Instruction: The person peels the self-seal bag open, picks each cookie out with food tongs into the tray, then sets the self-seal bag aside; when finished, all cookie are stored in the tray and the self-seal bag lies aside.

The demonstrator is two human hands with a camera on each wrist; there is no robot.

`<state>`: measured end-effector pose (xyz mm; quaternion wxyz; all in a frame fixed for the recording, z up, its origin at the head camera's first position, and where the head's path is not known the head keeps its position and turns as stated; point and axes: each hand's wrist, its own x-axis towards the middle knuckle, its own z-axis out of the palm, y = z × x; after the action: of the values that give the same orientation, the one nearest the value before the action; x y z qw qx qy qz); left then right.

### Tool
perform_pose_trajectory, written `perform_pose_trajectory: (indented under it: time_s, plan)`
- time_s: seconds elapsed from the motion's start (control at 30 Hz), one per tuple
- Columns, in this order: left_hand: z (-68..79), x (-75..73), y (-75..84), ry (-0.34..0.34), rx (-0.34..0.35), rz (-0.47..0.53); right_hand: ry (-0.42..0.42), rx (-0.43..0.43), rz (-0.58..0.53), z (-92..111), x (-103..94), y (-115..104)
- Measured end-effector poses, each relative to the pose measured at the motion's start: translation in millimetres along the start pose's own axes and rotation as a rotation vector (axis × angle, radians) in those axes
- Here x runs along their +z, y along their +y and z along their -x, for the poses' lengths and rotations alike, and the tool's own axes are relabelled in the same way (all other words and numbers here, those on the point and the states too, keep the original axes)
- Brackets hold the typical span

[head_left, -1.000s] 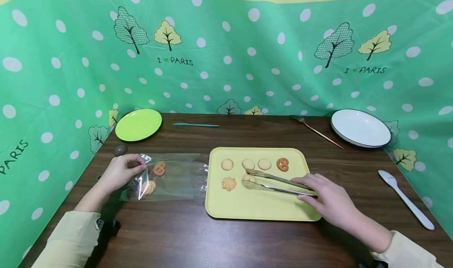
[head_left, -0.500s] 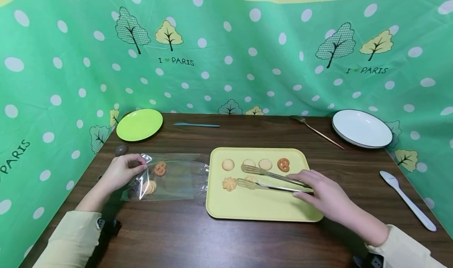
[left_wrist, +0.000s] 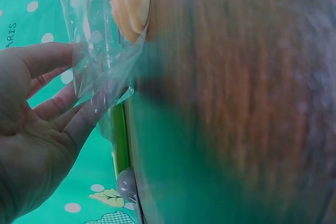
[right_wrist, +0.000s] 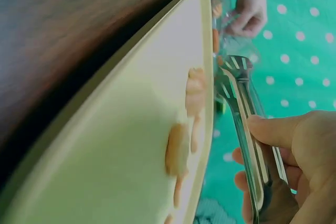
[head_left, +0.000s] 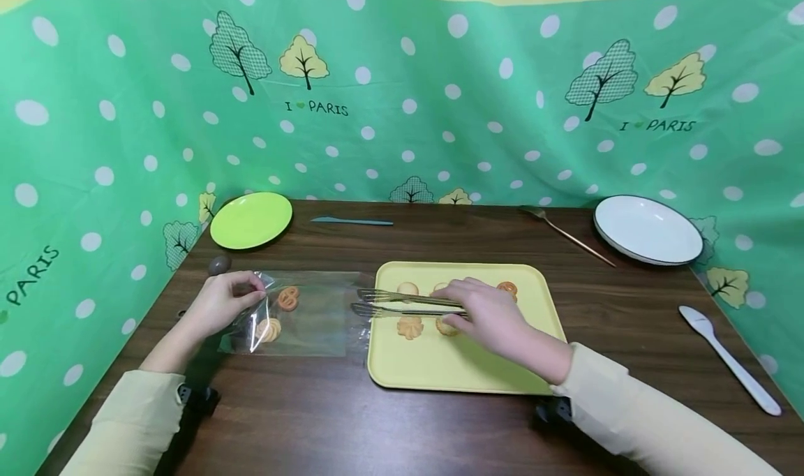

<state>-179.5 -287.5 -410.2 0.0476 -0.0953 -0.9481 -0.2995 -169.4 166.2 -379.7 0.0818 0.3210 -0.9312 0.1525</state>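
My left hand (head_left: 220,305) pinches the closed-off left end of a clear plastic bag (head_left: 323,322) on the table. Inside the bag lie a pretzel-shaped cookie (head_left: 288,299) and a swirled cookie (head_left: 268,330). My right hand (head_left: 493,315) holds metal food tongs (right_wrist: 257,140) over the yellow tray (head_left: 402,371). Their slotted tips, a little apart, reach past the tray's left rim above the bag's right end; I see no cookie between them. Several cookies sit on the tray, among them a flower-shaped cookie (head_left: 410,327) and a pretzel-shaped cookie (head_left: 507,289), partly behind my hand.
A green plate (head_left: 251,220) and a blue knife (head_left: 352,221) lie at the back left, near a dark round object (head_left: 219,265). Toward the back right are a fork (head_left: 568,235) and a white plate (head_left: 647,228). A white knife (head_left: 728,361) lies on the right.
My right hand has carried the tongs leftward, from above the tray's middle to past its left rim. The left hand keeps its hold on the bag. The tray's visible cookies stay put.
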Motion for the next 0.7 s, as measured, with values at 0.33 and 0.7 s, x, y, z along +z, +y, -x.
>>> perform_pose_trajectory:
  time_s: [0.33,0.7]
  plan:
    - [0.5,0.1,1.0,-0.014,-0.011,-0.013,-0.08,-0.043,-0.012,-44,31.1,-33]
    - [0.5,0.6,1.6,0.011,0.011,-0.033,-0.128,-0.082,0.039,-74,47.7,-63]
